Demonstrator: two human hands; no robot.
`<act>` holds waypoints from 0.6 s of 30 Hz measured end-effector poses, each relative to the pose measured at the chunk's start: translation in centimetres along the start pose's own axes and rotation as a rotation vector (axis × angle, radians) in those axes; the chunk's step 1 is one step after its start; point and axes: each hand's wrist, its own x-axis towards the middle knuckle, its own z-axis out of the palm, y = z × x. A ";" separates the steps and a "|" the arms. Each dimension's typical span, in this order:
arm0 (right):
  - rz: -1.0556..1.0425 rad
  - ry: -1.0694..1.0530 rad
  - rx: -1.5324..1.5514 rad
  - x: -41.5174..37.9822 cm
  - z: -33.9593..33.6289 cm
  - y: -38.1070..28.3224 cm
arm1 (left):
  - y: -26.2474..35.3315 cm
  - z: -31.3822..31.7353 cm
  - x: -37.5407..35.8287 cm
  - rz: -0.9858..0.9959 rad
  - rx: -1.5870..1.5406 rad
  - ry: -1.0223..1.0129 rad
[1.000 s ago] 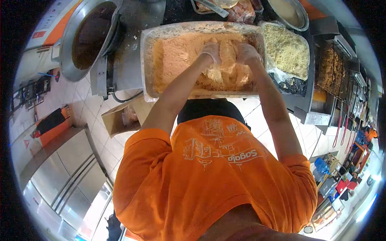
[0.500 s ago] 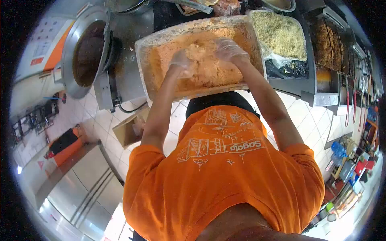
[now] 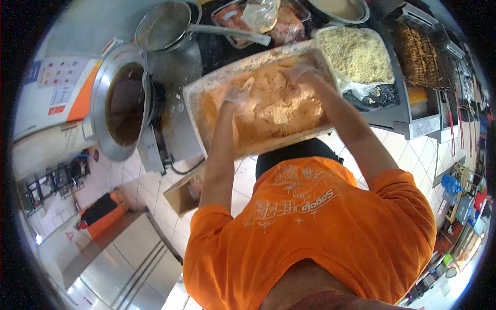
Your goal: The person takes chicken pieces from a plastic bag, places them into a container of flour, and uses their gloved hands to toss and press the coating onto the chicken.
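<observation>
Orange-tinted powder with paler clumps [image 3: 279, 112] fills much of a large rectangular tub [image 3: 253, 62]. Inside the tub's left part is my left hand [image 3: 238, 98], in a clear plastic glove and touching the mix; its fingers are blurred against the powder. My right hand [image 3: 304, 73], also gloved, reaches into the upper right part of the tub. Motion smears its fingers, so neither hand's grip can be made out. Clumps lie between and below the two hands.
Left of the tub stands a wide pan of dark liquid [image 3: 125, 106]. Beyond it lie a long-handled strainer [image 3: 165, 26] and a tray of raw meat [image 3: 235, 23]. A tray of pale crumbs [image 3: 356, 54] and fryer baskets [image 3: 418, 57] stand to the right.
The view has shifted, showing more of the strainer and meat tray. Both hands have moved within the tub, and the powder's clumps are arranged differently.
</observation>
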 end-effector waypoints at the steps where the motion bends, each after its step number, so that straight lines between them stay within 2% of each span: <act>1: -0.186 0.077 -0.069 1.0 1.2 0.8 | -0.5 1.6 1.8 0.047 0.124 0.032; 2: -0.063 -0.132 -0.175 3.1 2.5 1.3 | -1.4 4.1 4.0 0.128 0.402 0.073; 4: 0.066 -0.346 -0.270 4.7 3.3 -0.1 | -2.8 10.0 8.4 0.252 1.111 0.232; 5: -0.065 -0.181 0.026 4.9 3.5 -1.3 | -2.6 10.7 10.0 0.190 0.863 0.198; 6: -0.192 -0.013 0.324 4.7 3.9 -2.0 | -1.6 9.8 9.8 0.165 0.741 0.174; 7: -0.195 0.020 0.389 4.3 3.6 -2.8 | -0.6 8.9 9.5 0.139 0.619 0.154; 8: -0.118 -0.018 0.327 3.8 2.9 -3.9 | 1.5 4.0 7.0 -0.071 -0.125 0.112; 10: -0.023 -0.073 0.234 2.2 0.7 -6.1 | 3.2 -2.1 3.5 -0.277 -0.861 0.056; 11: 0.011 -0.100 0.191 1.2 -0.6 -7.1 | 3.3 -3.7 2.1 0.028 -0.248 -0.047; 13: 0.038 -0.145 0.104 -0.7 -3.3 -8.4 | 3.9 -5.6 -0.6 0.328 0.377 -0.150; 14: 0.029 -0.156 0.057 -1.5 -4.2 -8.6 | 4.5 -6.2 -1.9 0.228 -0.342 -0.125; 16: -0.067 -0.166 -0.131 -3.0 -4.5 -6.6 | 5.0 -6.9 -3.1 0.090 -1.058 -0.096; 18: -0.111 -0.237 -0.110 -4.1 -6.1 -5.5 | 4.4 -6.4 -2.5 -0.076 -1.286 -0.202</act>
